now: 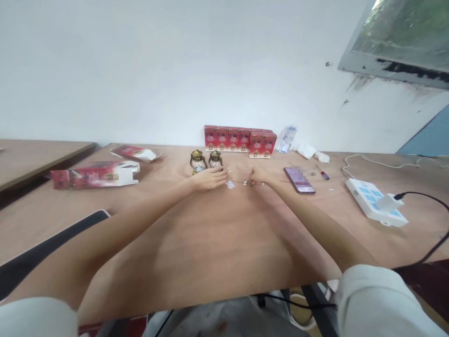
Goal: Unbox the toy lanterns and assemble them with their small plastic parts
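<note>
My left hand lies low over the table with its fingers stretched out to the right, just in front of two small gold-topped lanterns. The left lantern and the right lantern stand upright side by side, their lower parts partly hidden by the hand. By its fingertips is a little pile of small white pieces. My right hand has its fingers drawn together close to the tabletop, and what they pinch, if anything, is too small to tell. A few more white bits lie beside it.
Red printed boxes stand in a row against the wall, near a clear plastic bottle and crumpled tissue. A phone, a screwdriver and a white power strip lie rightward. Opened red packaging lies leftward.
</note>
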Action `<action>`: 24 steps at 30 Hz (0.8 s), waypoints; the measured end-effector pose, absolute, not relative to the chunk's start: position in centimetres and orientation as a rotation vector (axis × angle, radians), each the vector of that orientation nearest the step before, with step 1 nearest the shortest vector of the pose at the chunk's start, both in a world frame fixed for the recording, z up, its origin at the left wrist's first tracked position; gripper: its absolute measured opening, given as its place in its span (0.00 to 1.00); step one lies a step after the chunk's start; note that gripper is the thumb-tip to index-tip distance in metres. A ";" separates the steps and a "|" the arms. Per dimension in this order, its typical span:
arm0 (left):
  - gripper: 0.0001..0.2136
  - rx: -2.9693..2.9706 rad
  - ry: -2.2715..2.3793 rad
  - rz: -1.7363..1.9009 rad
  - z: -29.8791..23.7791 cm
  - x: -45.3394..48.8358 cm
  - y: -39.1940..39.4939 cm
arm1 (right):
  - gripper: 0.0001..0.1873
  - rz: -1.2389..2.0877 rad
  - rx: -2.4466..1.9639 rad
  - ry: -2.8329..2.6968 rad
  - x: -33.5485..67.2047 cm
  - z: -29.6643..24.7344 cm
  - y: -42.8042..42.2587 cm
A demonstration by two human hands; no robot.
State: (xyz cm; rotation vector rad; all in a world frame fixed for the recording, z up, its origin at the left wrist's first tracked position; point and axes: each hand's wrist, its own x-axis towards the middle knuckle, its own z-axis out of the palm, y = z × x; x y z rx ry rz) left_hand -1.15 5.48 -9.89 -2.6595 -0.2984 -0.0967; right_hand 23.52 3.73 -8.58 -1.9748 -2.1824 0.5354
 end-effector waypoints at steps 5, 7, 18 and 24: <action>0.11 -2.756 -0.803 -0.307 -11.3 -4.0 3.2 | 0.10 0.482 -2.021 -2.084 23.7 -9.4 4.2; 0.11 -2.732 -0.955 -0.368 -12.0 -4.2 3.1 | 0.12 0.412 -2.029 -2.059 24.0 -9.5 4.8; 0.09 -2.807 -1.182 -0.707 -12.5 -2.5 4.1 | 0.33 -0.279 -1.939 -1.966 26.6 -5.9 11.0; 0.11 -2.912 -0.996 -0.944 -10.5 -3.4 -2.5 | 0.47 -0.406 -2.019 -2.026 26.7 -6.2 12.8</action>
